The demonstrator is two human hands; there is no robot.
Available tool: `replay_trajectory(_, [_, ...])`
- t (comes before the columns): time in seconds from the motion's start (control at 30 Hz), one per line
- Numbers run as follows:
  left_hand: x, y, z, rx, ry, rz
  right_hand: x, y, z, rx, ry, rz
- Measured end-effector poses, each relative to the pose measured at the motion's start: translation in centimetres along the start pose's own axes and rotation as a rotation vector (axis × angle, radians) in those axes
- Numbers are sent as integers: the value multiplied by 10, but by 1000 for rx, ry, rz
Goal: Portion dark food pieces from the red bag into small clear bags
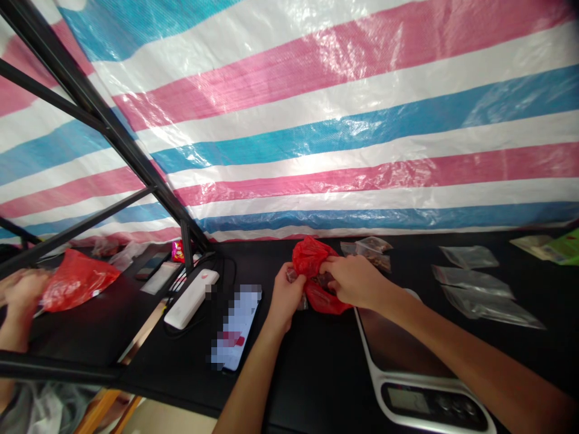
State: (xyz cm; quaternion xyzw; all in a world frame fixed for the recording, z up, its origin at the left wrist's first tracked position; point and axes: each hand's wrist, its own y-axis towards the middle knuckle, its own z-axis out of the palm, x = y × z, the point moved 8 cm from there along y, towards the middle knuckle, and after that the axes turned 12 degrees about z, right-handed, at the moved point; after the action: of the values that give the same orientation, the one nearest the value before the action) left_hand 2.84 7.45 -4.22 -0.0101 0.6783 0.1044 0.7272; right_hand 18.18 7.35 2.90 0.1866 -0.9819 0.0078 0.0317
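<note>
A crumpled red plastic bag [328, 300] is between my hands over the black table, in front of a kitchen scale. My left hand [284, 296] is closed at the bag's left side, pinching what looks like a small clear plastic bag [303, 302] against it. At the red bag's gathered opening, the curled fingers of my right hand [357, 280] grip the plastic; dark contents show beside the fingertips, too small to name. My right forearm passes over the kitchen scale [407, 343].
Clear zip bags [479, 289] lie at right, and one with brown pieces [377, 256] lies behind my right hand. A phone [239, 328] and white power bank [192, 299] are at left. Beyond a black metal frame [136, 163], another person's hand [27, 292] holds a red bag [81, 280].
</note>
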Motion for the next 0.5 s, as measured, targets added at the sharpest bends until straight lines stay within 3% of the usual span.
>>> replay_trajectory(0.13, [5,1,1,-6,-79,-19,3,-2,2,13,-1,-21])
replay_trajectory(0.27, [3,2,3,31,-7,30,5,-3,4,8,18,-42])
replay_trajectory(0.33, [-2,3,-2,14,105,107,3,-2,5,10,57,-35])
replay_trajectory(0.5, [-29,1,-21,-152,435,369,-10,4,5,59,224,28])
